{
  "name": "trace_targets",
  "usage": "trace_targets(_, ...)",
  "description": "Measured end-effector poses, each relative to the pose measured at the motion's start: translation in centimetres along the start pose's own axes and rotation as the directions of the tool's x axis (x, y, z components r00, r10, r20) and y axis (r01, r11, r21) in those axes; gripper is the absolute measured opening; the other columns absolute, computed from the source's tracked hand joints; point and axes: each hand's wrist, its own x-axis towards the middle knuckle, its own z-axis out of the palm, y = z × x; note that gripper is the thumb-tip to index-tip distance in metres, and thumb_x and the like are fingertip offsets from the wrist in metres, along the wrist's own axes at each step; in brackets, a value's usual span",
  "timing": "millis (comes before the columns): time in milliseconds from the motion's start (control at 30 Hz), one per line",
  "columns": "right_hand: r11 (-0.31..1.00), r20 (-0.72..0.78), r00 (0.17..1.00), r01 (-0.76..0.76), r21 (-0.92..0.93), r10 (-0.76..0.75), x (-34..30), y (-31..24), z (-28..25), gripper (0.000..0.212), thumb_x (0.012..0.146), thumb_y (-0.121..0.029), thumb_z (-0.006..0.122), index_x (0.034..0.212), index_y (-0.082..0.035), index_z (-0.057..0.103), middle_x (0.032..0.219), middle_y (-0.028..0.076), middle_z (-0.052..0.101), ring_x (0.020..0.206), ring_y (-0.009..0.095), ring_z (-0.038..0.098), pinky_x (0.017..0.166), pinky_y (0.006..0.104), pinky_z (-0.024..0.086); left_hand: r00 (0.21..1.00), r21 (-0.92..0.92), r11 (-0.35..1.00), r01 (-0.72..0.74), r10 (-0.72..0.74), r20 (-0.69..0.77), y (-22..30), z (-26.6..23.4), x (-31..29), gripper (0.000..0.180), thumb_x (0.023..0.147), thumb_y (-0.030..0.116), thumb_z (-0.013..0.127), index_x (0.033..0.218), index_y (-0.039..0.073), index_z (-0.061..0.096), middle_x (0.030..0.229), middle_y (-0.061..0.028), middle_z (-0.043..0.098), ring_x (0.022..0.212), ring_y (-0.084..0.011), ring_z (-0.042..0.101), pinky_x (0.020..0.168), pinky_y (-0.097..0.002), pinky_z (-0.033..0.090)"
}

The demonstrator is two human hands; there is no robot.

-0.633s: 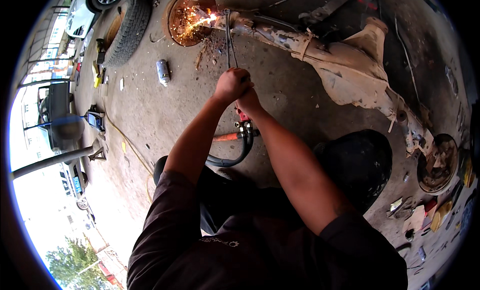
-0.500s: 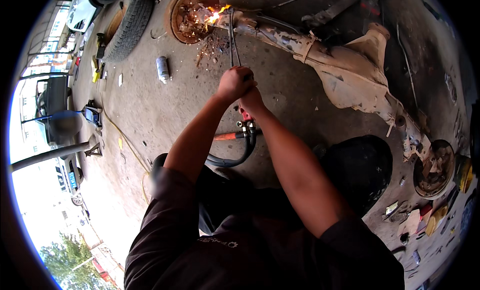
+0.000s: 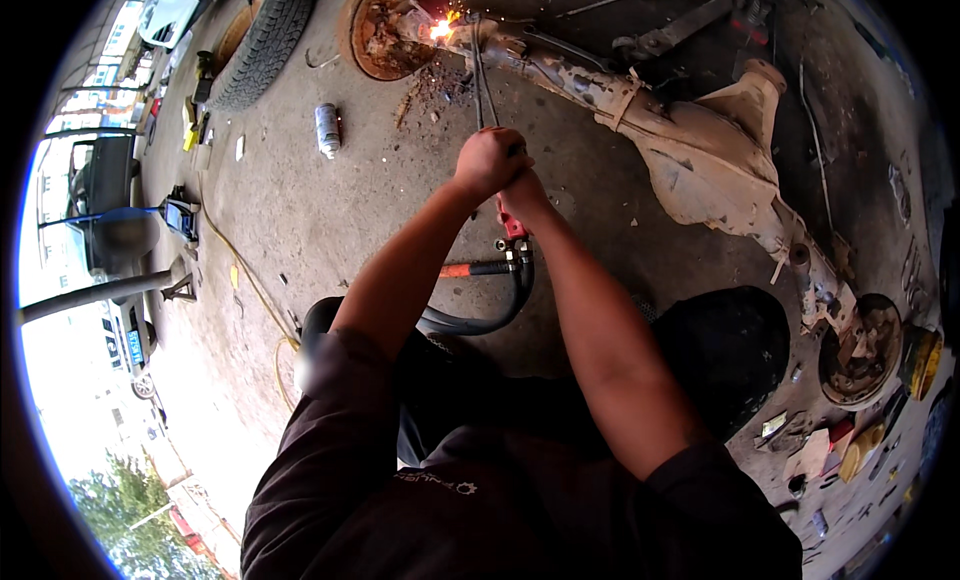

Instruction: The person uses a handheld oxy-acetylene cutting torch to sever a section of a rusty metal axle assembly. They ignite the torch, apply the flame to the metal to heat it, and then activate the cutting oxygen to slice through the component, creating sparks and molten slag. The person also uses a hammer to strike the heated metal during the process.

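Both my hands are closed round a cutting torch point(image 3: 513, 224), which has a red handle, brass fittings and long thin metal tubes. My left hand point(image 3: 490, 164) grips it farther forward, and my right hand point(image 3: 523, 192) wraps it just behind, close against the left. The torch's tubes reach away to a rusty axle housing point(image 3: 560, 72). A bright orange flame with sparks point(image 3: 442, 28) burns at the housing's far end, beside a round rusty brake drum or plate point(image 3: 385, 55). My fingers hide part of the handle.
Black and orange hoses point(image 3: 478, 324) curve below the handle. A spray can point(image 3: 327, 130) stands or lies on the concrete at left, near a large tyre point(image 3: 265, 50). A yellow hose point(image 3: 240, 248) crosses the floor. Scattered tools and scraps point(image 3: 850, 450) lie at right.
In the picture, my hands and the torch have shifted slightly right. The flame also sits a little farther right, and its spray of sparks looks smaller. The grip is the same.
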Motion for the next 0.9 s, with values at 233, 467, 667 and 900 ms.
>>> trace_targets(233, 0.995, 0.037, 0.995, -0.095, -0.027, 0.096, -0.2, -1.5, -2.3, 0.008, 0.095, -0.009, 0.048, 0.094, -0.001, 0.051, 0.066, 0.012, 0.055, 0.053, 0.025, 0.057, 0.045, 0.0410, 0.045, 0.998, 0.018, 0.998, 0.063, -0.063, 0.003, 1.3, 0.3, 0.7, 0.031, 0.072, 0.028, 0.081, 0.092, 0.006, 0.074, 0.094, -0.0157, 0.072, 0.091, -0.0362, 0.068, 0.084, -0.0439, 0.054)
trace_targets(467, 0.928, 0.096, 0.925, -0.372, 0.039, 0.367, -1.0, -4.6, -3.0, 0.027, 0.093, -0.018, 0.051, 0.111, 0.000, 0.060, 0.089, 0.027, 0.068, 0.087, 0.043, 0.068, 0.068, 0.0515, 0.053, 0.997, 0.017, 0.997, 0.074, -0.074, -0.021, 0.9, 0.5, 0.5, 0.029, 0.071, 0.027, 0.081, 0.090, 0.006, 0.074, 0.094, -0.0160, 0.072, 0.090, -0.0360, 0.069, 0.082, -0.0438, 0.055)
trace_targets(667, 0.958, 0.026, 0.994, -0.092, -0.270, 0.103, -0.5, -4.1, -3.7, 0.029, 0.093, -0.017, 0.052, 0.116, -0.002, 0.060, 0.098, 0.027, 0.068, 0.094, 0.043, 0.067, 0.072, 0.0512, 0.053, 0.998, -0.025, 0.998, 0.052, -0.053, -0.046, 1.6, 0.4, 1.1, 0.027, 0.072, 0.025, 0.080, 0.089, 0.005, 0.074, 0.091, -0.0161, 0.072, 0.085, -0.0369, 0.069, 0.079, -0.0436, 0.056)
trace_targets(900, 0.979, 0.041, 0.978, -0.204, -0.009, 0.204, -1.3, -4.6, -4.5, 0.012, 0.098, -0.014, 0.053, 0.096, -0.003, 0.053, 0.062, 0.010, 0.056, 0.047, 0.023, 0.059, 0.040, 0.0400, 0.045, 0.996, 0.023, 0.996, 0.090, -0.090, 0.013, 3.4, -0.3, 1.6, 0.024, 0.077, 0.026, 0.076, 0.088, 0.005, 0.073, 0.090, -0.0173, 0.071, 0.084, -0.0381, 0.068, 0.077, -0.0449, 0.055)
